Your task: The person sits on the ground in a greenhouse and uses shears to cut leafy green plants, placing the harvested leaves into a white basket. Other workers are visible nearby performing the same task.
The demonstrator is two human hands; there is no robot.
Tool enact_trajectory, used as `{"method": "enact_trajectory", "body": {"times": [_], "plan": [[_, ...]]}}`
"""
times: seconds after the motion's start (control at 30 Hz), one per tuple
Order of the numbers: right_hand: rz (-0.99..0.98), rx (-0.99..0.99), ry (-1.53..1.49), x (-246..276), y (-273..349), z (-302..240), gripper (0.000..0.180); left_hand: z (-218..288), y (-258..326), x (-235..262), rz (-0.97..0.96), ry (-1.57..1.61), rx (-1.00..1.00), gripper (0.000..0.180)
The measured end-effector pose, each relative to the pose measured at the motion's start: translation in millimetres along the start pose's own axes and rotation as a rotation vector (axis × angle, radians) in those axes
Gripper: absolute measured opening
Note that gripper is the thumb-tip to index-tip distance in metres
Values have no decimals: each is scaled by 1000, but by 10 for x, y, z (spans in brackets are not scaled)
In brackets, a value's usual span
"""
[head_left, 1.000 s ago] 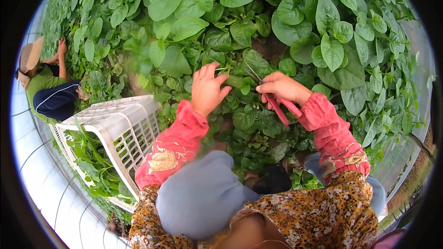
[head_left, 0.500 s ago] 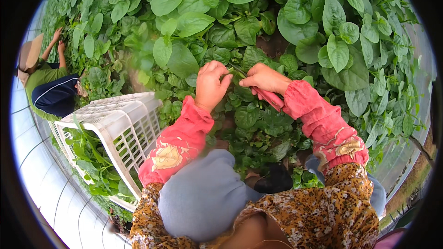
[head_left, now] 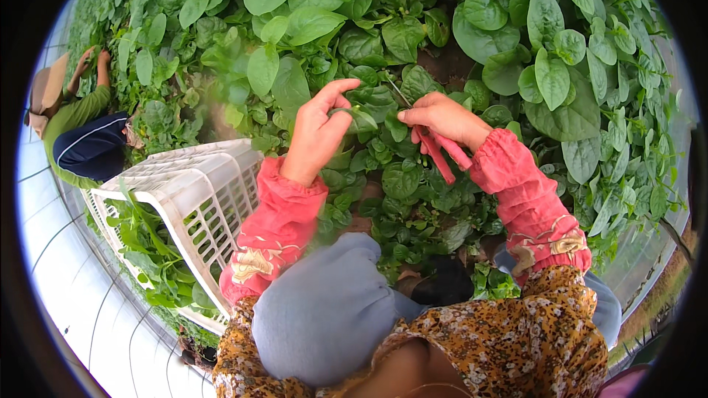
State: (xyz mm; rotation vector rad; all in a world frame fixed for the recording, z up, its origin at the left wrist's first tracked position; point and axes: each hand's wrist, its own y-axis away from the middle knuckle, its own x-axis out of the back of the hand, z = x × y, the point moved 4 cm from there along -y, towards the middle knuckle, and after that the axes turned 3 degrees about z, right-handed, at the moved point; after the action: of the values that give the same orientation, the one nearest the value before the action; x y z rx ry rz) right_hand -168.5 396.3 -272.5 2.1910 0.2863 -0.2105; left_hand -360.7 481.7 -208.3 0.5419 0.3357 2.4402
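Observation:
My right hand [head_left: 446, 119] is wrapped round a pair of scissors with red handles [head_left: 439, 156]. Their thin metal blades [head_left: 399, 91] point up and to the left, and the handles stand apart below my palm. To the left, my left hand [head_left: 318, 129] has its thumb and curled fingers round a green leaf [head_left: 360, 119], whose tip sticks out toward the scissors. Its stem is hidden by the fingers. Both hands are just above low leafy plants [head_left: 402, 180], with broader leaves [head_left: 302, 26] rising beyond them.
A white slatted plastic crate [head_left: 193, 184], tipped toward the left, holds picked greens [head_left: 151, 247]. Farther left, a person in a green top [head_left: 74, 121] reaches into the plants. My knee [head_left: 324, 306] is below my left forearm. White sheeting [head_left: 81, 295] borders the left side.
My hands have drawn apart. The left moved left and slightly down with the leaf, its index finger now raised. The right shifted slightly right, and the scissor handles have spread.

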Motion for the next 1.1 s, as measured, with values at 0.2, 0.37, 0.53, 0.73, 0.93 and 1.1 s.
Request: {"method": "enact_trajectory", "body": {"times": [0.2,0.37,0.53,0.73,0.93,1.1], "plan": [[-36,-86,94,-95,3,240,32,-299,-178,-526,132,-997,-190,39],[-63,-93,166,-26,14,173,35,-623,10,-498,177,-1001,-154,27],[-6,-117,222,-54,-270,34,41,-557,-32,-476,195,-901,-135,23],[14,60,219,-128,-261,-130,41,-650,-15,-75,125,-252,109,11],[-94,-6,-100,36,106,-76,36,-970,304,188,111,250,-87,16],[-173,-80,105,-319,-106,8,38,-1214,400,187,247,634,173,15]]}}
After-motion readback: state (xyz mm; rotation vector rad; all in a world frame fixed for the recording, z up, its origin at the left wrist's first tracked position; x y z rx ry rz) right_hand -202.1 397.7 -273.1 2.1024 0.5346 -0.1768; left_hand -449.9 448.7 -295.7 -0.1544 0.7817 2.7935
